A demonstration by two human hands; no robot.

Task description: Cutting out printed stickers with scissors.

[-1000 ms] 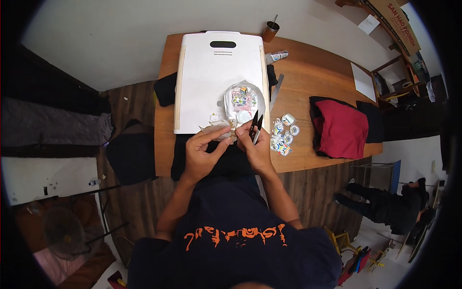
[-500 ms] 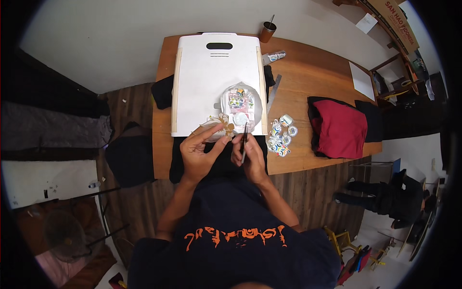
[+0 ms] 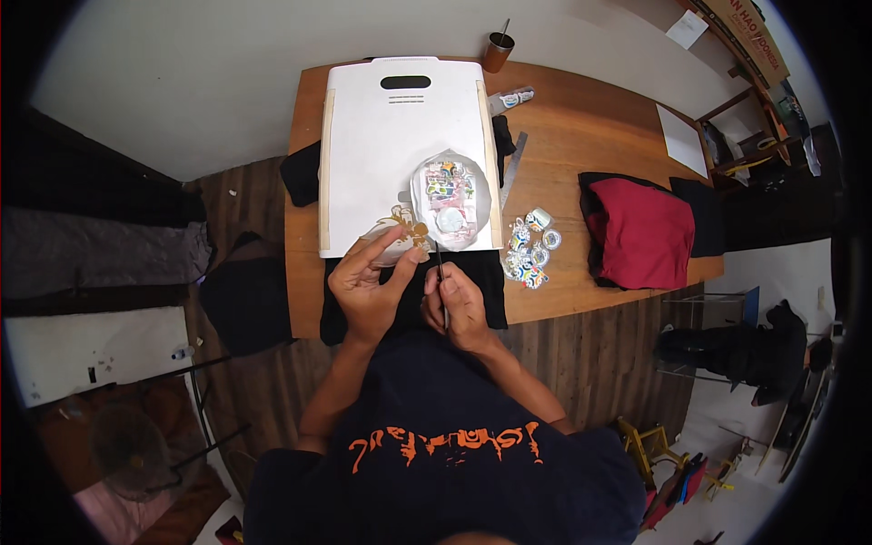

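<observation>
My left hand [image 3: 366, 289] pinches a translucent sheet with a gold cut-out design [image 3: 413, 229] between thumb and fingers, above the near edge of a white board [image 3: 363, 145]. Just to its right, my right hand [image 3: 465, 313] is closed round a slim dark tool [image 3: 441, 265], its thin tip up near the sheet. Whether the tool is tweezers or a blade I cannot make out. Beyond both hands, a pale round open container [image 3: 483, 204] lies on the board, with colourful printed scraps and a small white disc in it. Black cloth [image 3: 490, 286] lies under the board's near edge.
Right of the board, the wooden table [image 3: 581, 118] bears a pile of printed stickers and small rolls [image 3: 536, 250], a metal ruler [image 3: 514, 168] and folded red cloth [image 3: 640, 232]. A brown tumbler [image 3: 497, 53] stands at the back. A dark-clothed person [image 3: 740, 354] is at far right.
My right hand and its tool have shifted slightly left, and the tool's tip has moved toward the sheet. The left hand keeps its pinch. At far right the person has changed posture.
</observation>
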